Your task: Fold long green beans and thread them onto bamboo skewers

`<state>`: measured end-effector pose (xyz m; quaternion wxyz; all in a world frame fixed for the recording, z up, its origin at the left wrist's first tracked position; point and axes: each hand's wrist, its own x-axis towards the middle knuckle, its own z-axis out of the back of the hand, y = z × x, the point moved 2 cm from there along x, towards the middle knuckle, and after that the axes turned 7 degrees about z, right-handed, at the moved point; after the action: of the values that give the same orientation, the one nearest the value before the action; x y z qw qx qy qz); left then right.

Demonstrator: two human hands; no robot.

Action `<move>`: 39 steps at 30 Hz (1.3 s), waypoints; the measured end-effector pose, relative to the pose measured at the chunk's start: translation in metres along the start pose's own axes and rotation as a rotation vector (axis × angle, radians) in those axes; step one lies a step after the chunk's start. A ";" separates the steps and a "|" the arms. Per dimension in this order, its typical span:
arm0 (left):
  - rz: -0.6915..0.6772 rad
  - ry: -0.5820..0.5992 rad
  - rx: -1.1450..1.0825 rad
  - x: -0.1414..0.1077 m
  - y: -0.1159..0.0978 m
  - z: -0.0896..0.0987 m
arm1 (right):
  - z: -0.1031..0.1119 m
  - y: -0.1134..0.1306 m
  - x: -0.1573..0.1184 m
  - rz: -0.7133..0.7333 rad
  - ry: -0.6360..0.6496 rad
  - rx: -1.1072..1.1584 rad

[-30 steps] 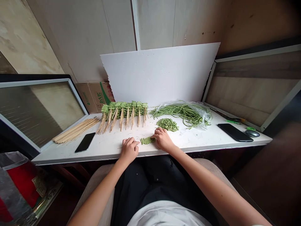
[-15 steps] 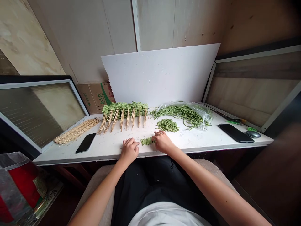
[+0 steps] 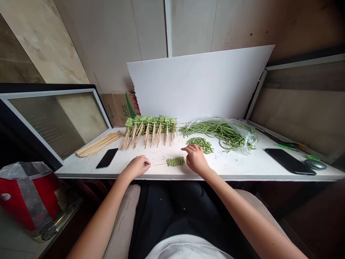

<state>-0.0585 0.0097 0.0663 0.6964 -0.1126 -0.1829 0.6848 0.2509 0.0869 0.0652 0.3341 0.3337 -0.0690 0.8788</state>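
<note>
My left hand [image 3: 137, 166] is closed, its fingertips pinching the bare end of a thin bamboo skewer [image 3: 159, 164]. A row of short green bean pieces [image 3: 175, 161] sits threaded side by side on the skewer, low over the white table. Just right of that row is my right hand [image 3: 197, 158], apart from the pieces, with its index finger stretched out to the left and its other fingers partly hidden. Behind the right hand lies a pile of cut bean pieces [image 3: 203, 144].
Finished bean skewers [image 3: 151, 124] are stacked at the back left, beside loose bamboo skewers [image 3: 98, 144]. Long beans [image 3: 218, 130] lie in a clear plastic bag [image 3: 249, 135]. One phone [image 3: 107, 158] rests at left, another [image 3: 289, 161] at right. A red bag [image 3: 40, 198] stands below left.
My left hand has moved left along the skewer, baring a length of it. My right hand has come off the bean row, which now shows whole. The camera view has shifted left.
</note>
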 end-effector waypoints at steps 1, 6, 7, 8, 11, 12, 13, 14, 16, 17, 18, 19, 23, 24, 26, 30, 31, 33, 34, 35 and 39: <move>0.004 0.008 -0.008 -0.001 -0.002 0.000 | 0.003 -0.001 0.001 -0.013 -0.035 0.017; 0.000 -0.006 0.066 -0.006 -0.014 -0.005 | 0.018 -0.010 0.006 -0.054 -0.204 0.130; -0.009 0.006 0.079 -0.008 -0.015 -0.005 | 0.020 -0.013 0.008 -0.060 -0.224 0.158; -0.014 0.029 0.077 -0.010 -0.015 -0.006 | 0.022 -0.015 0.010 -0.064 -0.231 0.186; 0.055 0.126 0.004 -0.014 -0.006 -0.008 | 0.032 -0.014 0.012 -0.026 -0.185 0.295; 0.091 0.147 -0.023 -0.015 -0.002 -0.009 | 0.037 -0.009 0.010 0.010 -0.153 0.347; 0.125 0.154 -0.045 -0.016 0.003 -0.009 | 0.042 -0.001 0.004 0.052 -0.128 0.420; 0.148 0.149 -0.069 -0.017 0.008 -0.010 | 0.047 0.008 -0.004 0.100 -0.098 0.491; 0.166 0.130 -0.110 -0.020 0.016 -0.009 | 0.055 0.030 -0.026 0.229 0.025 0.549; 0.171 0.129 -0.128 -0.023 0.019 -0.007 | 0.057 0.041 -0.040 0.318 0.083 0.543; 0.173 0.135 -0.141 -0.026 0.021 -0.005 | 0.057 0.048 -0.054 0.390 0.143 0.528; 0.175 0.148 -0.156 -0.029 0.021 -0.003 | 0.056 0.053 -0.067 0.435 0.172 0.528; 0.216 0.231 -0.328 -0.040 0.020 0.005 | 0.046 0.044 -0.095 0.393 0.194 0.611; 0.234 0.248 -0.408 -0.042 0.019 0.005 | 0.044 0.038 -0.096 0.354 0.178 0.640; 0.270 0.272 -0.576 -0.041 0.018 0.003 | 0.044 0.027 -0.094 0.284 0.126 0.687; 0.308 0.261 -0.818 -0.033 0.018 -0.006 | 0.048 0.012 -0.093 0.187 0.023 0.742; 0.304 0.244 -0.853 -0.030 0.018 -0.007 | 0.047 0.009 -0.094 0.161 0.010 0.748; 0.286 0.198 -0.906 -0.023 0.016 -0.008 | 0.043 0.006 -0.097 0.117 0.002 0.750; 0.277 0.170 -0.928 -0.018 0.015 -0.007 | 0.041 0.006 -0.098 0.100 0.010 0.750; 0.269 0.140 -0.947 -0.012 0.014 -0.005 | 0.038 0.006 -0.098 0.088 0.023 0.752; 0.284 0.004 -0.965 0.017 0.011 0.013 | 0.031 0.011 -0.099 0.088 0.088 0.776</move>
<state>-0.0744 0.0254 0.0754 0.4650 -0.4470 -0.4603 0.6100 0.3157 0.0137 0.0274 0.1475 0.3941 0.2686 0.8665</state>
